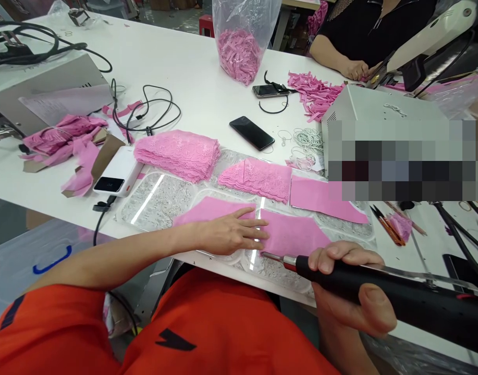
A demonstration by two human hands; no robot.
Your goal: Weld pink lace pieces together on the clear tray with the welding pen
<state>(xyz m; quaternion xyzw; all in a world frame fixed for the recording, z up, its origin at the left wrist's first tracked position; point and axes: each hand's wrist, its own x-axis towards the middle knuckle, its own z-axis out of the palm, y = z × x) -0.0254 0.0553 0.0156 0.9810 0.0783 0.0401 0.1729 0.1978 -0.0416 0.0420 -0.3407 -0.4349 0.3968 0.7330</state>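
Note:
My left hand lies flat with its fingers spread across the seam between two pink fabric pieces, the left piece and the right piece. In my right hand is a thick black handheld tool with a narrow metal tip. Its tip rests at the lower left corner of the right piece, close to my left fingertips. Behind them lie a lace-edged pink piece and a plain pink piece. The pieces lie on a patterned clear mat.
A stack of pink lace sits beside a white power bank. Further back are a phone, a bag of pink strips and elastic cord. A grey box stands right; a co-worker's hand is behind.

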